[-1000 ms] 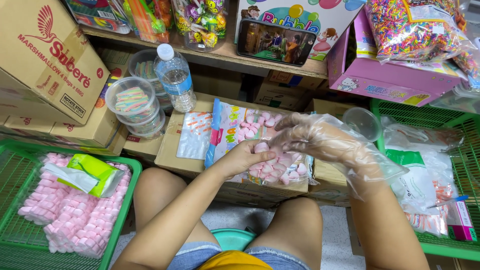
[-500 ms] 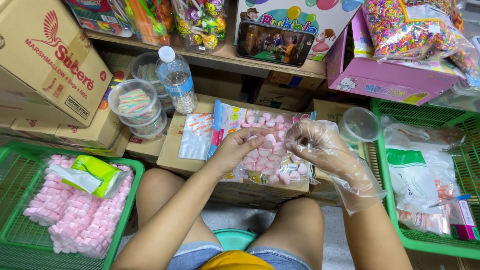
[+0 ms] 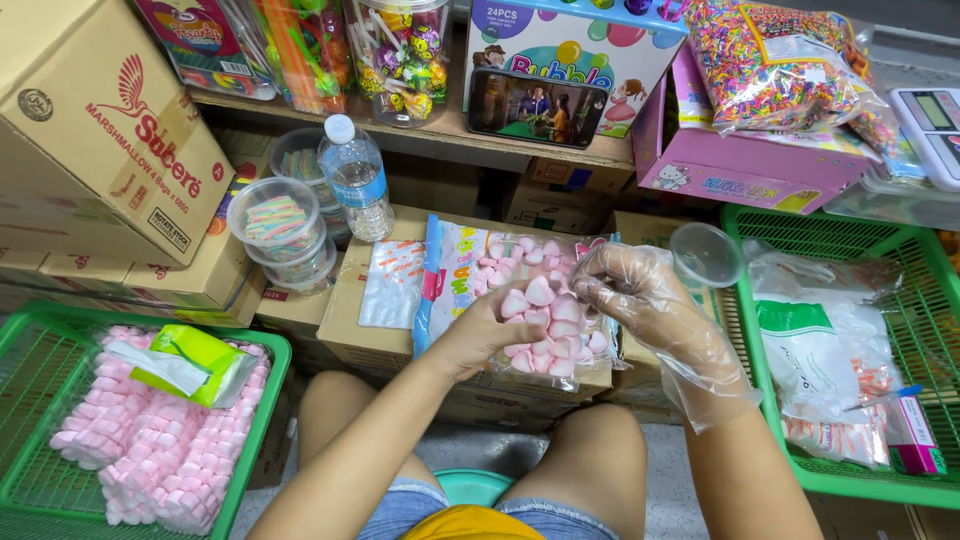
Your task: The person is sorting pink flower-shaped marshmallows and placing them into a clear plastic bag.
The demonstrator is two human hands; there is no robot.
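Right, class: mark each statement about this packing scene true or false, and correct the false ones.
1. The right hand wears a clear plastic glove. True.
2. The left hand is gloved too. False: it is bare.
3. Both hands are at the bag of pink heart-shaped marshmallows. True.
4. The water bottle lies on its side. False: it stands upright.
5. The green basket on the left holds pink sweets. True.

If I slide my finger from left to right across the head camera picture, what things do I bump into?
Green basket of pink marshmallows → stacked clear tubs → water bottle → left hand → bag of pink heart sweets → gloved right hand → clear lid → green basket of packets.
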